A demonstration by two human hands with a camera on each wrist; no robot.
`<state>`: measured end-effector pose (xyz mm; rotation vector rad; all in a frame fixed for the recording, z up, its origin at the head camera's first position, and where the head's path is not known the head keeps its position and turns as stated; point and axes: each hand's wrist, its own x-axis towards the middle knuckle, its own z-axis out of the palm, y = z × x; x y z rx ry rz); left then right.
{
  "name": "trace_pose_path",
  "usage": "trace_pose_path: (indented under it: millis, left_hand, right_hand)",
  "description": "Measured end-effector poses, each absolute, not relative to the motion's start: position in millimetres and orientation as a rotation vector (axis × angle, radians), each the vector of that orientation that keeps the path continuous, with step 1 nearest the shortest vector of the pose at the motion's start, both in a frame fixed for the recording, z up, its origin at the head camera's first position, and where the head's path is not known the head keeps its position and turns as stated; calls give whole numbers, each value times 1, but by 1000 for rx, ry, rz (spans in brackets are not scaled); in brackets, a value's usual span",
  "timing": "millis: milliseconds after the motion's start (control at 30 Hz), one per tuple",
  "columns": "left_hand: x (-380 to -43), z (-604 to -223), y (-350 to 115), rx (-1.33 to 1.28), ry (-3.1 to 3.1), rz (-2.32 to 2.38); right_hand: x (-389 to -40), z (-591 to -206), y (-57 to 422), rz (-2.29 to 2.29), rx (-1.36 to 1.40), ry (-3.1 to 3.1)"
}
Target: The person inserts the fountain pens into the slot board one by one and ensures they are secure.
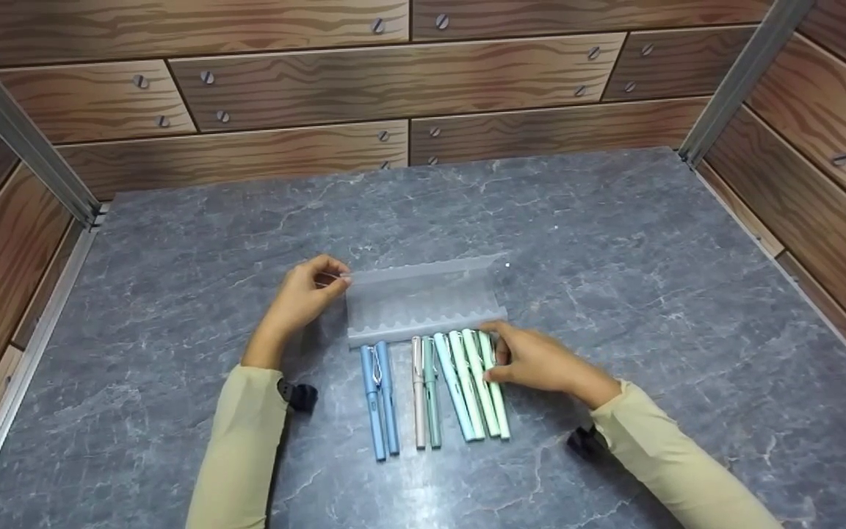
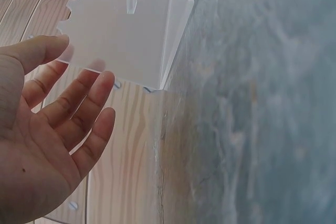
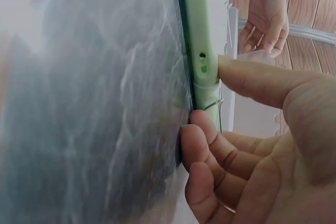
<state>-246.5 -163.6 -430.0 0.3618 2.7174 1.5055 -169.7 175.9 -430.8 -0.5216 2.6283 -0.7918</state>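
A clear plastic pen stand [image 1: 423, 297] with notched edges lies at mid-table. My left hand [image 1: 311, 290] pinches its left rear corner between thumb and fingers; in the left wrist view the thumb lies over the notched panel [image 2: 105, 30] and fingertips show behind it. In front of the stand, pens lie side by side: two blue pens [image 1: 377, 400], a beige pen [image 1: 418, 397], a dark green pen [image 1: 432, 397] and several pale green pens [image 1: 467, 389]. My right hand [image 1: 537, 360] holds the rightmost pale green pen [image 3: 202, 35], thumb on one side, curled fingers on the other.
The grey marbled tabletop [image 1: 636, 294] runs back to a wood-patterned wall [image 1: 393, 81]. Metal posts [image 1: 746, 81] stand at the rear corners. Dark wrist devices [image 1: 302, 397] sit at both sleeves.
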Motion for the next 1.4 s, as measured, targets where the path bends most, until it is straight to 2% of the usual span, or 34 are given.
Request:
trace_pose_path:
  millis: [1400]
  left_hand:
    - [-247, -431, -162, 386, 2700, 1560]
  right_hand:
    - [-166, -437, 181, -1024, -542, 2532]
